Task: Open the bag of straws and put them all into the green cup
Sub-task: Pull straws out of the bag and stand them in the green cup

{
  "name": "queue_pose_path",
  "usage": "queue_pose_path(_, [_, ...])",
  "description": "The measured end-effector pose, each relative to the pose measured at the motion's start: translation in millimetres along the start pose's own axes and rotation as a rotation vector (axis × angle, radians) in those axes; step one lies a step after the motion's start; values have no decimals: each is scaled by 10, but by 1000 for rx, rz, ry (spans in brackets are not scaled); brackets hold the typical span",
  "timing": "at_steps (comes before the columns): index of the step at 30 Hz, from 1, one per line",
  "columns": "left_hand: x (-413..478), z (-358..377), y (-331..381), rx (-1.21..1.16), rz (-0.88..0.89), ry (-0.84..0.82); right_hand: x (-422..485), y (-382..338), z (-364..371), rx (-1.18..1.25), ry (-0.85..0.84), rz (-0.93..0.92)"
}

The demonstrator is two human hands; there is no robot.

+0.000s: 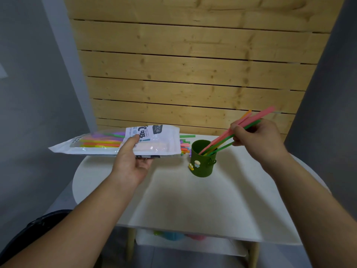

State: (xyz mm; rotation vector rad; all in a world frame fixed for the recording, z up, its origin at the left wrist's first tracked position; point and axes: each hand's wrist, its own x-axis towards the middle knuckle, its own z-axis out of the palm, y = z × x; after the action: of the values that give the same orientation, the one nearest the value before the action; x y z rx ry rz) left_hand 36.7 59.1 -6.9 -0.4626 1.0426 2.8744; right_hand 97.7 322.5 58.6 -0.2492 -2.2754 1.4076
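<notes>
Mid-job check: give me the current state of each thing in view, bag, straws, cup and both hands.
Bag of straws: open at its right end, held off the table, many straws inside.
Held straws: a small bunch, lower ends in the cup.
Green cup: upright on the white table, holding a few straws.
Left hand: gripping the bag.
Right hand: pinching the held straws.

The cup stands on the tabletop, toward its back and a little right of centre. Left of the cup, the bag is held lengthwise above the tabletop by the left hand, its open end facing the cup with straw ends sticking out. Right of the cup, the right hand holds a bunch of straws slanting down, their lower ends inside the cup. A slatted wall stands behind the tabletop, and a shelf lies beneath it.
</notes>
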Motion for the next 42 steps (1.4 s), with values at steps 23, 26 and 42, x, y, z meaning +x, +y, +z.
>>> queue_pose_path(23, [-50, 2, -12, 25, -31, -18, 130, 273, 524, 21, 92, 108])
queue_pose_path(26, [-50, -1, -5, 23, -26, -20, 115, 264, 518, 64, 57, 122])
queue_pose_path(42, [-75, 28, -4, 19, -21, -30, 168, 320, 566, 127, -15, 229])
